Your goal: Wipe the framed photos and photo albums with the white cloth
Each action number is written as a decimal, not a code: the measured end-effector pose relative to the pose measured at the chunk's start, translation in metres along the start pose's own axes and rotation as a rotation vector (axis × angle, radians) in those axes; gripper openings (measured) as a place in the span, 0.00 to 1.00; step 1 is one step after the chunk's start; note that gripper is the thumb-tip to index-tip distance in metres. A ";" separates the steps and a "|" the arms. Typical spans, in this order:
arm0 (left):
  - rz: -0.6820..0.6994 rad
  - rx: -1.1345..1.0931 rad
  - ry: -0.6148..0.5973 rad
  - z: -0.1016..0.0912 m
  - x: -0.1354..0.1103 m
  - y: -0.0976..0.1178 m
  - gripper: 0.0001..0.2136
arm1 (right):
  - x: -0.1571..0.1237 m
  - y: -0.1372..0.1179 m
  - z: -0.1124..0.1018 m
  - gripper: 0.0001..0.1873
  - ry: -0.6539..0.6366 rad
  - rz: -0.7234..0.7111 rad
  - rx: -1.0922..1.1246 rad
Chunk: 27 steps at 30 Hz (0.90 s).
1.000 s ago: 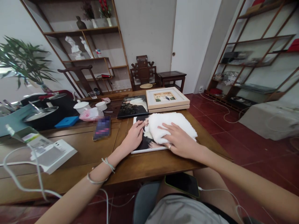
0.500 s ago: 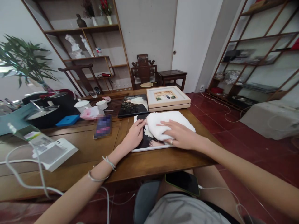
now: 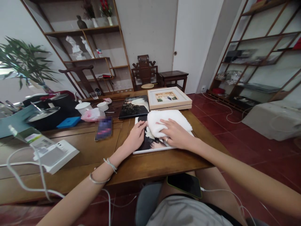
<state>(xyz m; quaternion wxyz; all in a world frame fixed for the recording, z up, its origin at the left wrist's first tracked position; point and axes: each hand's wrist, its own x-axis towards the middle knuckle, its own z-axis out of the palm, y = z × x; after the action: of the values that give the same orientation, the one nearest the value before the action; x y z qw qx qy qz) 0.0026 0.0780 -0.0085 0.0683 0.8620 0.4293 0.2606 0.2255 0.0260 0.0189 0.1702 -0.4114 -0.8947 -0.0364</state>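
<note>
A photo panel [image 3: 150,143] with a white edge lies on the wooden table in front of me, mostly covered. Across its right and far part rests a folded, fluffy white towel [image 3: 154,121]. My right hand [image 3: 175,133], with a ring on one finger, grips the towel's near side; its fingers bend over the top and press it onto the panel. At the panel's left edge, my left hand [image 3: 136,136] lies flat with fingers stretched forward, holding nothing.
Behind the panel lie a dark photo panel [image 3: 131,108] and pale framed pictures [image 3: 174,106]. To the left are a blurred phone-like item [image 3: 103,128], a blue box [image 3: 68,122], a white teapot [image 3: 83,106] and a white box [image 3: 63,153] with cables. A phone [image 3: 184,184] rests on my lap.
My right hand and the towel have slid slightly left and away from me across the panel. The left hand has stayed in place.
</note>
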 end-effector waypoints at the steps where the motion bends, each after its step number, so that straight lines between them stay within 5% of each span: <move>1: -0.005 -0.001 -0.004 0.000 0.000 0.000 0.19 | -0.008 -0.008 -0.002 0.16 -0.003 0.004 0.010; 6: -0.026 0.001 -0.019 -0.001 0.001 0.004 0.19 | -0.042 -0.042 -0.012 0.13 -0.064 -0.031 0.056; 10: -0.021 0.006 -0.033 -0.002 0.001 0.006 0.19 | -0.049 -0.040 -0.017 0.14 -0.085 -0.103 0.113; 20: 0.005 0.019 0.007 0.001 0.001 0.000 0.18 | 0.014 0.018 -0.010 0.15 -0.087 -0.073 0.054; 27: 0.011 -0.006 0.020 0.002 0.001 -0.001 0.19 | 0.045 0.028 0.003 0.15 -0.034 -0.031 -0.008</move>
<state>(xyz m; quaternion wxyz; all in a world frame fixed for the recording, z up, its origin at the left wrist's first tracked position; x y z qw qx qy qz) 0.0032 0.0795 -0.0098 0.0653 0.8614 0.4245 0.2710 0.2182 0.0777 0.0294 0.1528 -0.3988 -0.9035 -0.0358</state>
